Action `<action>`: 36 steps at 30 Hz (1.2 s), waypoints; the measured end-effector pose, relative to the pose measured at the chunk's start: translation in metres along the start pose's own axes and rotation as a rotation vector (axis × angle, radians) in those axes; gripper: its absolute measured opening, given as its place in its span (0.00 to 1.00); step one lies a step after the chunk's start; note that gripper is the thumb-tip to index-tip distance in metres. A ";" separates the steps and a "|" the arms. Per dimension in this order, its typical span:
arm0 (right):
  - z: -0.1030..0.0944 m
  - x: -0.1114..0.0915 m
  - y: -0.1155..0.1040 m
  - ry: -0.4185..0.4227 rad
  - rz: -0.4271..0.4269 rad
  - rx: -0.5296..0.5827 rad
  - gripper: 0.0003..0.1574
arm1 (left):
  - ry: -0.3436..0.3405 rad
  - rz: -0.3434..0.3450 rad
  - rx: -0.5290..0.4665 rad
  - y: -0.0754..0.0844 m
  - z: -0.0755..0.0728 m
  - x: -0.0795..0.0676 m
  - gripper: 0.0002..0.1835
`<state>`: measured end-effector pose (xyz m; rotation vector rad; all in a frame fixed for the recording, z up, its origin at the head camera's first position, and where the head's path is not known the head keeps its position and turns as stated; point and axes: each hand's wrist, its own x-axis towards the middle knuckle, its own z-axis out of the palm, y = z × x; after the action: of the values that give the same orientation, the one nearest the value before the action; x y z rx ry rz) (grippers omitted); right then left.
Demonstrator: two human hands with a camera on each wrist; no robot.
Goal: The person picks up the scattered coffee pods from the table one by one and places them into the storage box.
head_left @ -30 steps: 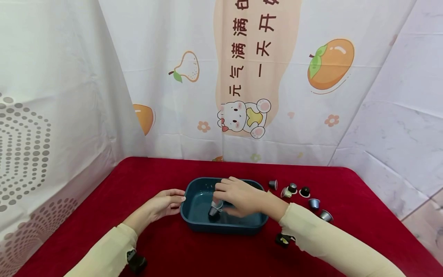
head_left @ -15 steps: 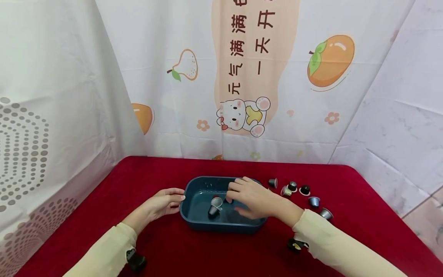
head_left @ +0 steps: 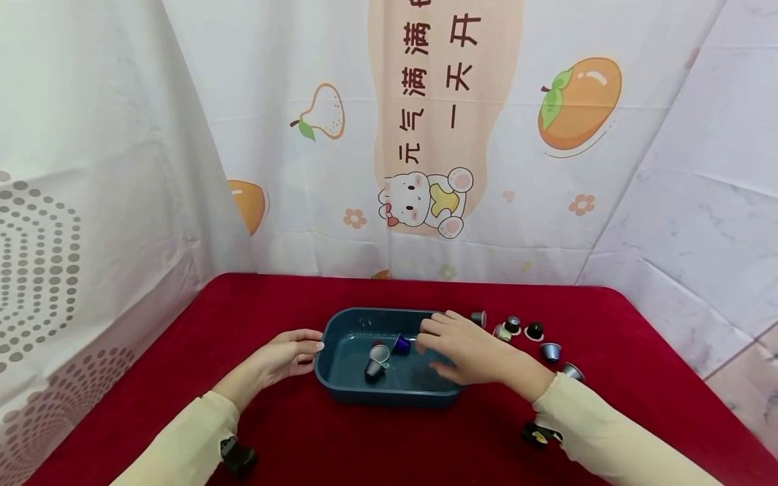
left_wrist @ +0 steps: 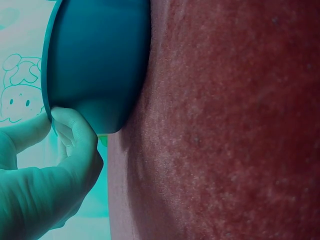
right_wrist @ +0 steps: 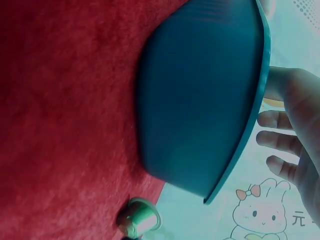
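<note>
My left hand (head_left: pixel 290 356) pinches the left rim of a dark blue plastic basin (head_left: pixel 395 397); the left wrist view has thumb and fingertips meeting on the rim. Over the basin's right part is my right hand (head_left: pixel 458 347), fingers loosely bent and apart, holding nothing. Inside the basin lie a purple-blue coffee capsule (head_left: pixel 401 344), a dark capsule (head_left: pixel 373 370) and a pale-lidded capsule (head_left: pixel 379 353) touching each other near the middle, with a reddish bit behind them. In the right wrist view the fingers (right_wrist: pixel 277 141) spread above the basin's rim.
Several coffee capsules lie on the red cloth right of the basin, among them a black one (head_left: pixel 535 331), a blue-grey one (head_left: pixel 550 351) and a silver one (head_left: pixel 573 371) near the right sleeve. A printed white curtain (head_left: pixel 273 135) hangs behind the table.
My right hand has let go of the purple-blue capsule in the basin and moved right, uncovering the capsules there. The left hand stays at the rim.
</note>
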<state>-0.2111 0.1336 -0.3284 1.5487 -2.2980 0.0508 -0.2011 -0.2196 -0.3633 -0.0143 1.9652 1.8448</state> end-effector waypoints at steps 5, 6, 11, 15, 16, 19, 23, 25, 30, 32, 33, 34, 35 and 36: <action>-0.005 -0.008 0.002 -0.032 0.054 0.012 0.18 | -0.001 0.002 0.001 0.000 0.000 -0.001 0.25; -0.006 -0.010 0.002 -0.036 0.060 0.007 0.19 | -0.001 0.002 0.002 0.000 0.000 -0.001 0.25; -0.009 -0.019 0.004 -0.036 0.091 0.002 0.20 | -0.007 0.006 0.000 0.000 0.000 -0.001 0.25; -0.011 -0.025 0.006 -0.012 0.103 0.014 0.21 | -0.009 0.008 -0.003 -0.001 -0.001 -0.001 0.25; -0.012 -0.027 0.007 -0.006 0.103 0.015 0.21 | -0.008 0.009 -0.004 -0.001 -0.001 -0.001 0.25; -0.013 -0.032 0.008 0.006 0.109 0.009 0.21 | -0.008 0.009 -0.001 -0.001 -0.001 -0.001 0.25; -0.016 -0.039 0.010 0.002 0.141 0.008 0.22 | -0.009 0.007 0.000 -0.001 -0.001 -0.002 0.26; -0.017 -0.043 0.010 0.000 0.162 0.011 0.22 | -0.009 0.005 -0.002 -0.002 -0.001 -0.002 0.26; -0.018 -0.054 0.013 0.023 0.176 0.004 0.24 | -0.013 0.005 -0.005 -0.001 0.000 -0.002 0.25; -0.018 -0.059 0.015 0.040 0.169 -0.011 0.26 | -0.014 0.006 -0.005 -0.001 0.000 -0.002 0.25; -0.018 -0.061 0.016 0.047 0.164 -0.020 0.27 | -0.013 0.006 -0.005 -0.001 0.000 -0.002 0.25; -0.019 -0.063 0.017 0.052 0.161 -0.027 0.28 | -0.012 0.006 -0.006 0.000 0.000 -0.002 0.25; -0.019 -0.066 0.018 0.060 0.155 -0.034 0.29 | -0.011 0.006 -0.008 0.000 0.000 -0.002 0.24; -0.019 -0.068 0.019 0.065 0.153 -0.038 0.29 | -0.010 0.005 -0.009 0.000 0.000 -0.002 0.24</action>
<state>-0.2002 0.2059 -0.3293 1.3304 -2.3484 0.0945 -0.1993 -0.2199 -0.3623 -0.0029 1.9525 1.8536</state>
